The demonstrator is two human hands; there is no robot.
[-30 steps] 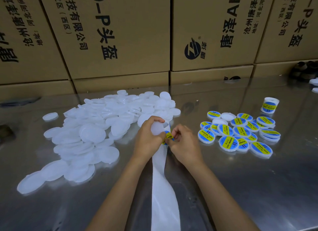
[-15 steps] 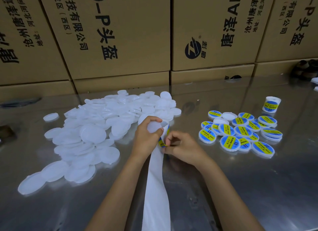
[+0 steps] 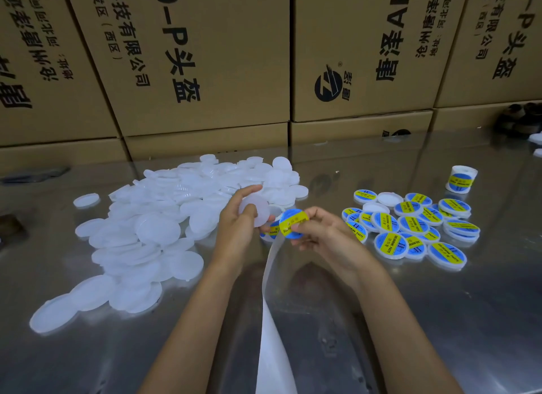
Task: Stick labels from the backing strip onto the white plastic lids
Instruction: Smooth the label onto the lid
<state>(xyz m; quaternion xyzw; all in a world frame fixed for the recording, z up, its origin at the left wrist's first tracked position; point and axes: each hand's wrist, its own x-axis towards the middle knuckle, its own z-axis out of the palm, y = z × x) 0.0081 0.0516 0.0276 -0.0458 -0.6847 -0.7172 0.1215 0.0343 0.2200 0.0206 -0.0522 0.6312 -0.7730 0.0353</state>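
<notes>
- The left hand [image 3: 239,226] holds a bare round white plastic lid [image 3: 254,210] in curled fingers, together with the white backing strip [image 3: 271,329] trailing toward 6 o'clock.
- The right hand [image 3: 319,232] pinches a peeled round blue-and-yellow label [image 3: 293,223] just beside the lid, at its 3 o'clock.
- Best done by centring the label over the lid face, touching down one edge and smoothing across to avoid bubbles.
- Unlabelled lids [image 3: 152,226] lie heaped at 9 o'clock on the steel counter [image 3: 440,320], finished lids [image 3: 410,226] at 3 o'clock.
</notes>
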